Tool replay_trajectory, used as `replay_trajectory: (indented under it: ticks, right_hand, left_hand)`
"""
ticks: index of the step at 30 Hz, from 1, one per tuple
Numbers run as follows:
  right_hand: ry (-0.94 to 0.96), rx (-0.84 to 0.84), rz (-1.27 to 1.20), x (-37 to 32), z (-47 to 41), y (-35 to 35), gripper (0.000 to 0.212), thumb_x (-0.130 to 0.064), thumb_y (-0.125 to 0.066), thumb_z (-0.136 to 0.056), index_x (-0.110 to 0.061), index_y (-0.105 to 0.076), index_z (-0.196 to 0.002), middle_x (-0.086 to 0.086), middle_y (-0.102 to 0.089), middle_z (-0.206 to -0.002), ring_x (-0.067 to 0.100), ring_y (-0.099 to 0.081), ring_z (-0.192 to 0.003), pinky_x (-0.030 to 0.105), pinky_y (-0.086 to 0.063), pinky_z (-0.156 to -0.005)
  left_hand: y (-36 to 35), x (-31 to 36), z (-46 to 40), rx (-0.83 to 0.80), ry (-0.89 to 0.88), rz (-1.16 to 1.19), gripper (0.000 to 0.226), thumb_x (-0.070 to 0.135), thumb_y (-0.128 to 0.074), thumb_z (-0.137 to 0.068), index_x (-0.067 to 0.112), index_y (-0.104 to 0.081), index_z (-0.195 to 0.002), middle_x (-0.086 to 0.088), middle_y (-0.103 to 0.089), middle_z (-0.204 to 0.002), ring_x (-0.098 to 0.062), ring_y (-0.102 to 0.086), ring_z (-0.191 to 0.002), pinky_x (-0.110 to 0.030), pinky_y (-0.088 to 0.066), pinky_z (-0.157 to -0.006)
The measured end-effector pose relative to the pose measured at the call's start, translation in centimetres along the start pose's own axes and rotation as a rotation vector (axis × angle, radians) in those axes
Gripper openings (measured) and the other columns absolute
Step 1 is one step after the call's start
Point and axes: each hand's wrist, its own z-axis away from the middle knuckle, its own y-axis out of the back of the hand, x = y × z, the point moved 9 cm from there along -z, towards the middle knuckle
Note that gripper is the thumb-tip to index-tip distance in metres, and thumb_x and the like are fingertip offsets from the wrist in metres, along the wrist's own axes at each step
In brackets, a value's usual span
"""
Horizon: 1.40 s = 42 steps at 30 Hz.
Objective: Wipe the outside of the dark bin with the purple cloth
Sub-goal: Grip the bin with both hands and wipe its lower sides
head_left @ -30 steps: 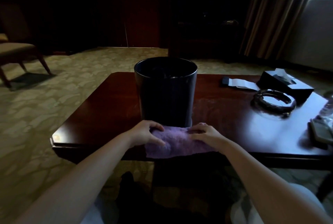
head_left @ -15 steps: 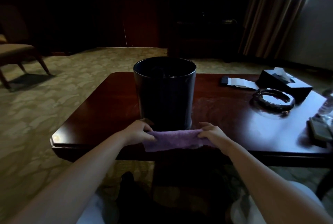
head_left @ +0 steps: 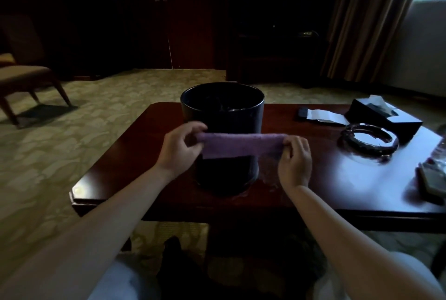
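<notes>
The dark round bin [head_left: 222, 116] stands upright on the reddish wooden table [head_left: 135, 155], near its front edge. A purple cloth [head_left: 241, 144] is stretched out as a flat band in front of the bin's near wall, about halfway up. My left hand [head_left: 179, 147] pinches the cloth's left end. My right hand [head_left: 295, 159] pinches its right end. Whether the cloth touches the bin's wall cannot be told. The cloth hides the middle of the bin's front.
On the table's right side lie a dark tissue box [head_left: 383, 116], a round ashtray [head_left: 369, 138], a white paper with a dark card [head_left: 318, 115] and a remote [head_left: 434, 179]. A chair [head_left: 26, 82] stands on the carpet at far left.
Both hands have lifted the purple cloth off the table and pulled it taut in front of the bin. Before, it lay on the table at the bin's foot.
</notes>
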Motion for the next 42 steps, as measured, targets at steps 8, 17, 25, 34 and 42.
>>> replay_trajectory:
  ticks: [8,17,25,34,42]
  right_hand:
    - [-0.388,-0.12,0.17,-2.8,-2.1,-3.9,0.04,-0.029,-0.033,-0.096,-0.016,-0.056,-0.127,-0.007,-0.029,-0.152,0.025,-0.023,-0.133,0.036,-0.014,-0.107]
    - [-0.629,-0.021,-0.317,-4.3,-1.5,-8.4,0.056,-0.019,-0.036,-0.098,0.0,-0.021,-0.149,0.008,0.004,-0.161,0.023,-0.011,-0.146,0.026,-0.012,-0.115]
    - [-0.873,0.268,-0.27,-3.0,-2.3,-7.9,0.034,-0.015,-0.04,-0.097,-0.007,-0.055,-0.126,0.004,-0.02,-0.155,0.023,-0.021,-0.139,0.026,-0.014,-0.109]
    - [-0.681,0.287,-0.346,-2.5,-3.8,-7.3,0.042,-0.005,-0.048,-0.084,0.0,-0.054,-0.125,0.01,-0.028,-0.14,0.022,-0.043,-0.119,0.011,-0.028,-0.087]
    - [-0.599,0.207,-0.542,-3.7,-4.4,-8.0,0.041,-0.015,-0.04,-0.089,-0.001,-0.053,-0.125,0.013,-0.043,-0.134,0.023,-0.045,-0.121,0.018,-0.032,-0.1]
  left_hand:
    - [1.2,3.0,-1.9,0.21,-0.091,-0.091,0.016,-0.001,-0.074,-0.07,0.011,-0.066,-0.079,0.009,-0.061,-0.077,-0.005,-0.056,-0.07,-0.021,-0.049,-0.067]
    - [0.0,3.2,-4.0,0.135,-0.12,-0.306,0.012,0.005,-0.068,-0.068,0.01,-0.063,-0.077,-0.006,-0.066,-0.101,-0.026,-0.058,-0.1,-0.034,-0.038,-0.093]
    - [-2.8,2.7,-5.2,-0.092,-0.109,-0.119,0.056,-0.007,-0.054,-0.073,0.003,-0.053,-0.128,0.001,-0.048,-0.093,-0.011,-0.047,-0.091,-0.009,-0.034,-0.079]
    - [-3.0,2.2,-5.7,-0.079,-0.036,0.054,0.04,0.0,-0.049,-0.064,0.008,-0.071,-0.097,0.011,-0.04,-0.08,-0.008,-0.046,-0.079,-0.007,-0.038,-0.07]
    - [-3.1,1.9,-5.8,-0.063,-0.003,0.046,0.035,0.004,-0.05,-0.064,0.015,-0.071,-0.09,0.011,-0.045,-0.077,-0.011,-0.048,-0.077,-0.007,-0.035,-0.071]
